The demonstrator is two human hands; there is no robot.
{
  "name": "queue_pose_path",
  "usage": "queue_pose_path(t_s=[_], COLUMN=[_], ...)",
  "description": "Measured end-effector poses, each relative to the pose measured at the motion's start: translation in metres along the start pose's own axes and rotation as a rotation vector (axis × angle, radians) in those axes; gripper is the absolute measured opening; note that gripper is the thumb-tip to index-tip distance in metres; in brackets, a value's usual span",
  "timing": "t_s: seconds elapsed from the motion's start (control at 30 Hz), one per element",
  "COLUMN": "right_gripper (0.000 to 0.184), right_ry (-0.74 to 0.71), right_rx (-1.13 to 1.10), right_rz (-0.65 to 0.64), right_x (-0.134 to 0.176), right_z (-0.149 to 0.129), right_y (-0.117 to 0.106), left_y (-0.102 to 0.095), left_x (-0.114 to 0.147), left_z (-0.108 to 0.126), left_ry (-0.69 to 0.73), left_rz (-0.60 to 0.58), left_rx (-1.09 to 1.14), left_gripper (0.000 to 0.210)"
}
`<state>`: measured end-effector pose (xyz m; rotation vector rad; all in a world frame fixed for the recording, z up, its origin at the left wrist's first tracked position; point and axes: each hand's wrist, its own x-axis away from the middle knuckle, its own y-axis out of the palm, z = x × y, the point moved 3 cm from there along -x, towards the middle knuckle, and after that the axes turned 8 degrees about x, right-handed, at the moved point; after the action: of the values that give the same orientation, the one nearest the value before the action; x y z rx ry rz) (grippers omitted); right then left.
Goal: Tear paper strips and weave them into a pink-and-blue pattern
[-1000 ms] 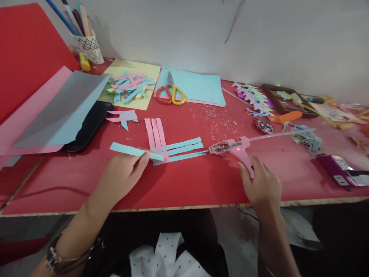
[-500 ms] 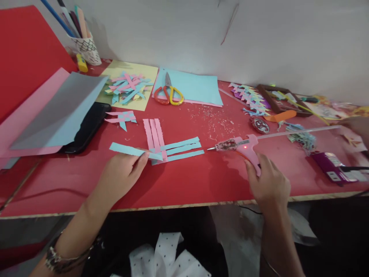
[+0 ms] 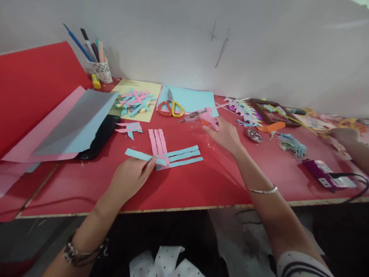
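Between the thumb and fingers of my left hand (image 3: 131, 177) is a blue paper strip (image 3: 138, 154), its right end over the corner of a woven piece. That piece has pink strips (image 3: 157, 141) pointing away from me and blue strips (image 3: 184, 154) running right. My right hand (image 3: 223, 132) grips the handle of a pink glue gun (image 3: 203, 114), its nozzle pointing left near the scissors (image 3: 171, 107). A clear glue stick pokes out behind the gun. Left of the pink strips lies a smaller woven pink and blue piece (image 3: 131, 128).
Cut strips (image 3: 137, 102) are heaped on yellow paper (image 3: 150, 88). A black phone (image 3: 100, 140) lies partly under paper sheets (image 3: 77, 119). To the right are a purple power adapter (image 3: 321, 173), a wooden tray (image 3: 276, 113) and another person's hand (image 3: 344, 136).
My right hand has carried the glue gun away from me and left, toward the scissors. My left hand keeps the blue strip at the woven piece. The camera view has shifted.
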<state>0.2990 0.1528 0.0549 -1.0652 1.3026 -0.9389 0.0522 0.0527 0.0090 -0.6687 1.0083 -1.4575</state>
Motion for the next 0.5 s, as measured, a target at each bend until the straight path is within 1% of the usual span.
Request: queue_pose_path(t_s=[0.07, 0.1, 0.17, 0.2, 0.23, 0.27, 0.3, 0.33, 0.37, 0.4, 0.43, 0.5], right_gripper=[0.034, 0.035, 0.040, 0.041, 0.043, 0.048, 0.051, 0.052, 0.051, 0.049, 0.042, 0.022], right_ry=[-0.037, -0.058, -0.128, -0.213, -0.337, -0.505, -0.630, -0.701, -0.737, -0.730, -0.711, -0.640], right_rx=[0.023, 0.052, 0.069, 0.004, -0.105, -0.239, -0.369, -0.463, -0.517, -0.557, -0.586, -0.631], right_rz=[-0.092, -0.093, -0.022, 0.013, 0.010, -0.042, -0.115, -0.190, -0.249, -0.269, -0.292, -0.326], right_x=[-0.006, -0.005, 0.005, 0.013, 0.022, 0.033, 0.042, 0.050, 0.056, 0.059, 0.060, 0.057], right_z=[-0.012, -0.018, -0.034, -0.045, -0.058, -0.073, -0.087, -0.099, -0.109, -0.115, -0.119, -0.118], right_y=[0.010, 0.010, 0.002, -0.005, -0.013, -0.020, -0.026, -0.031, -0.033, -0.035, -0.034, -0.030], left_y=[-0.001, -0.002, -0.003, -0.003, -0.004, -0.003, -0.003, -0.002, -0.001, 0.000, 0.000, 0.001], left_x=[0.000, 0.000, -0.001, -0.001, -0.001, -0.001, -0.002, -0.001, -0.001, 0.000, 0.001, 0.003], left_z=[0.001, 0.002, 0.005, 0.006, 0.008, 0.009, 0.009, 0.010, 0.010, 0.011, 0.011, 0.010], left_ry=[0.006, 0.022, 0.080, 0.116, 0.151, 0.184, 0.215, 0.251, 0.291, 0.326, 0.348, 0.355], left_rz=[-0.005, -0.002, 0.020, 0.042, 0.066, 0.088, 0.100, 0.103, 0.101, 0.102, 0.107, 0.114], left_rx=[-0.022, -0.031, -0.057, -0.077, -0.098, -0.114, -0.120, -0.113, -0.094, -0.072, -0.050, -0.024], left_gripper=[0.048, 0.048, 0.048, 0.047, 0.047, 0.045, 0.043, 0.039, 0.036, 0.034, 0.032, 0.031])
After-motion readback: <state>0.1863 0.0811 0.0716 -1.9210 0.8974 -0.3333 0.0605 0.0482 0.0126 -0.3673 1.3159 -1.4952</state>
